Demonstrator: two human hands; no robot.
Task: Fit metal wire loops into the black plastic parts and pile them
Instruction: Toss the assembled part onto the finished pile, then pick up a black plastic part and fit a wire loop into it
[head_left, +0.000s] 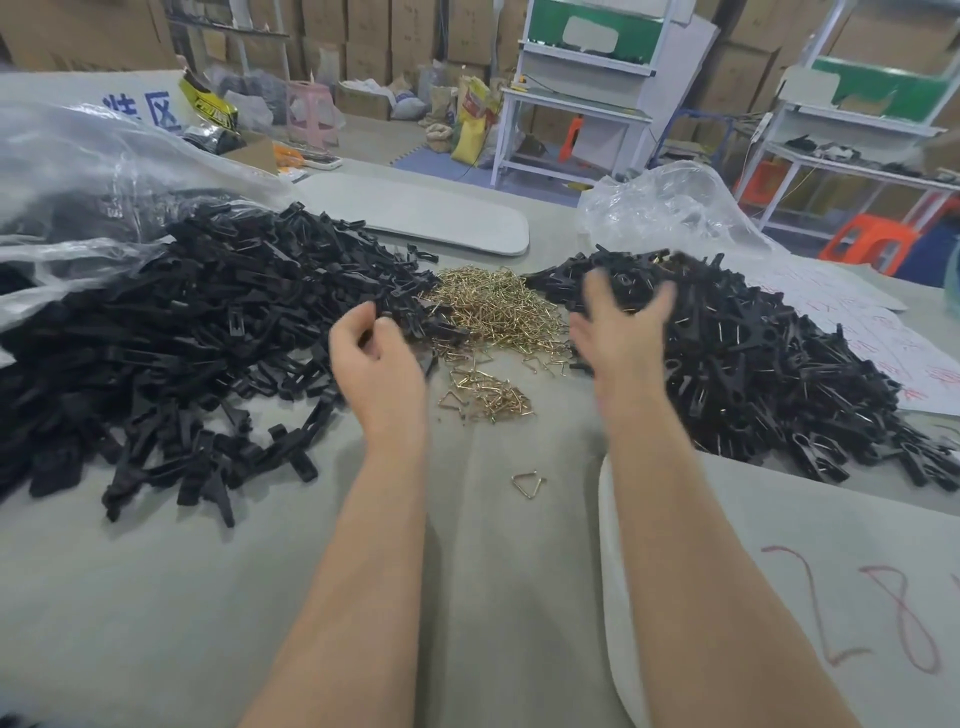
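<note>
Left on the grey table: one big heap of long black plastic parts, far too many to count, pointing every which way. Right: a second heap of black parts with gold wire fitted, also too many to count, also pointing all ways. Between the two heaps: one big pile of gold metal wire loops, and just nearer, one small bunch of gold loops. Nearer still and on its own: one lone triangle-shaped gold loop, lying flat, tip toward the person.

Left hand by the edge of the left heap, fingers curled in; no telling whether holding anything. Right hand over the near edge of the right heap, blurred, fingers spread wide, holding nothing.

Behind the heaps, two bags: a clear plastic bag on the left and a clear plastic bag on the right.
</note>
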